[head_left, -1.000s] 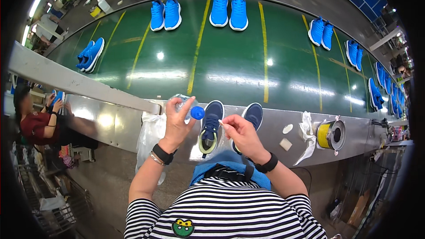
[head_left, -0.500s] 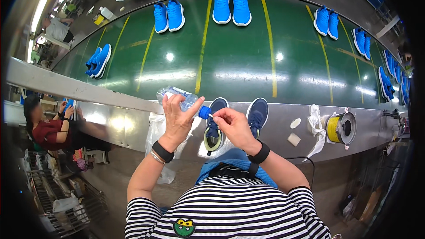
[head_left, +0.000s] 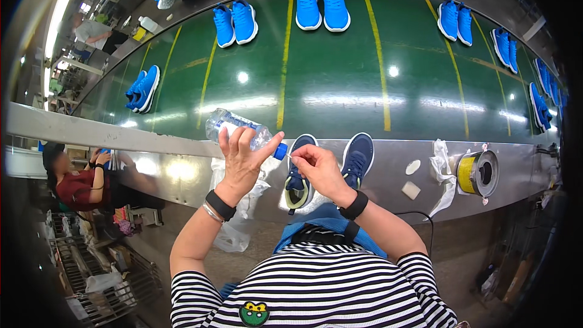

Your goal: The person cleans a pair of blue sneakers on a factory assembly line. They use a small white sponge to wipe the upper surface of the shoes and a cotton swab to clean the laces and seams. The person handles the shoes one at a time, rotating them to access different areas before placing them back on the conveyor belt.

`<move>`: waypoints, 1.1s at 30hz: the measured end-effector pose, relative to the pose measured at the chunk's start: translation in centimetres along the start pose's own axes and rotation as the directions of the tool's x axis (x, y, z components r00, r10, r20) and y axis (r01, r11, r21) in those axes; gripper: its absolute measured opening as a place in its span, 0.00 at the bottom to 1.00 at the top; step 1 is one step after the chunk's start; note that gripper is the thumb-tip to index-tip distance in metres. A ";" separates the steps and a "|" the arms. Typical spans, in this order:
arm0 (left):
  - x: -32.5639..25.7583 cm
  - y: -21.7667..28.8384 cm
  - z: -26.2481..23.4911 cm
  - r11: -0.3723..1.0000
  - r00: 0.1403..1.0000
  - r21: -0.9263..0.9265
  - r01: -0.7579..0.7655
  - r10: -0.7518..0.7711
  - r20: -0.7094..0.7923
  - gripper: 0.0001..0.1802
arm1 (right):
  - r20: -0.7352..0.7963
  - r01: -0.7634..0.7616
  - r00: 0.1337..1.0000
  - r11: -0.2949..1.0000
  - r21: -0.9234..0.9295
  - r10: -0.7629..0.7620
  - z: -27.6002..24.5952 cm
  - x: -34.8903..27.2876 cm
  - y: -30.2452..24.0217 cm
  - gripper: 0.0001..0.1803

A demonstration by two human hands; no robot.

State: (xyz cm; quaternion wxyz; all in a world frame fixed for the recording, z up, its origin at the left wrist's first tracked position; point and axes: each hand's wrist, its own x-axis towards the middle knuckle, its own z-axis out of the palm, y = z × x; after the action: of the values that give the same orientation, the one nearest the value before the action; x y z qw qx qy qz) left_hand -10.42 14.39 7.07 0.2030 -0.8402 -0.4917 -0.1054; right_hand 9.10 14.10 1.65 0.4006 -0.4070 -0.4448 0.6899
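both hands are occupied, meeting just above the near work area: the left hand (head_left: 242,161) is wrapped around its load, the right hand (head_left: 322,173) has thumb and fingertips pinched together. largest of what lies about them is the green belt (head_left: 334,76) on the far side, carrying pairs of bright blue shoes (head_left: 306,6); anything flicked or squirted that way could mark them. nearer is the metal ledge (head_left: 388,170), smooth and shiny, so a dropped bit might skid off its near edge.

on it stand two navy shoes, a left navy shoe (head_left: 296,187) and a right navy shoe (head_left: 357,155). the left one is most at risk: its mouth faces the near side, below the hands, and a drip or a lost scrap could end up inside.

the clear bottle (head_left: 238,122) in the left hand's grip lies tilted, base far left and blue cap (head_left: 280,151) near right. squeezed too hard, its thin-looking wall could give and push out whatever it holds; i cannot tell what that is.

smallest is the white sliver (head_left: 289,157) in the right hand's pinch, beside the cap; whether they touch is unclear. so little of it is held that a slight tug could pull it loose.
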 end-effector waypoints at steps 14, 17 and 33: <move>-8.3 -0.4 10.2 0.143 0.533 -0.747 0.649 -0.786 0.313 0.38 | -0.540 0.035 0.841 0.999 -0.032 -0.047 -13.8 -4.0 5.1 0.05; -9.9 0.1 10.9 -0.021 0.416 -0.724 0.690 -0.807 0.419 0.38 | -0.585 -0.026 0.804 0.976 -0.216 -0.108 -15.5 -3.8 7.6 0.05; -5.0 12.3 1.4 0.610 0.862 -0.612 0.503 -0.300 0.409 0.34 | -0.511 0.008 0.813 0.883 -0.468 -0.278 -15.8 -2.2 9.2 0.05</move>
State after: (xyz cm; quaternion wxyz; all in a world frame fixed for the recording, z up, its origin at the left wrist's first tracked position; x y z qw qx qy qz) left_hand -2.21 5.77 1.03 -0.2281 -0.7252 -0.6136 -0.2134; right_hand 22.61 14.01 -10.83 0.4620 -0.6373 -0.4820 0.3848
